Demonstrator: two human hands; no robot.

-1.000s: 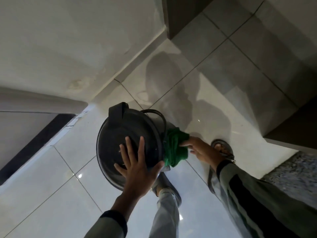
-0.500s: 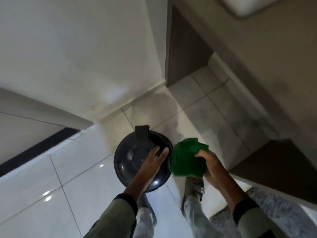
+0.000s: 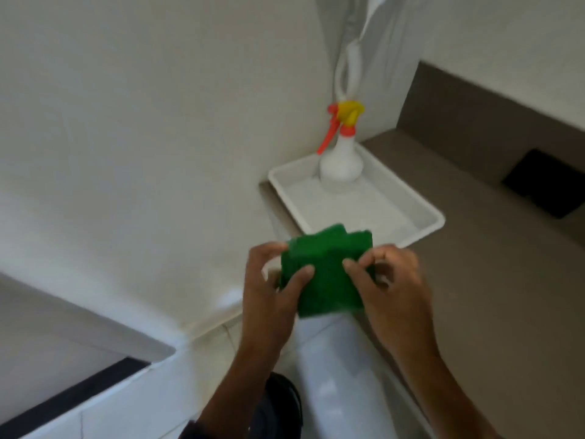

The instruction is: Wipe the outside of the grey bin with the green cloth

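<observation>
We hold the green cloth [image 3: 326,270] between left hand [image 3: 272,289] and right hand [image 3: 392,289], each grip pinching an edge, apparently refolding it. Grey bin [image 3: 281,403] sits low, mostly hidden behind our left forearm.

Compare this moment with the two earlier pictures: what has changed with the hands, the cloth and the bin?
The left hand left the grey bin's lid and took hold of the green cloth, now held in both hands near the white tray with the spray bottle. The view rose; the bin is barely visible. The right hand kept its grip throughout.
</observation>
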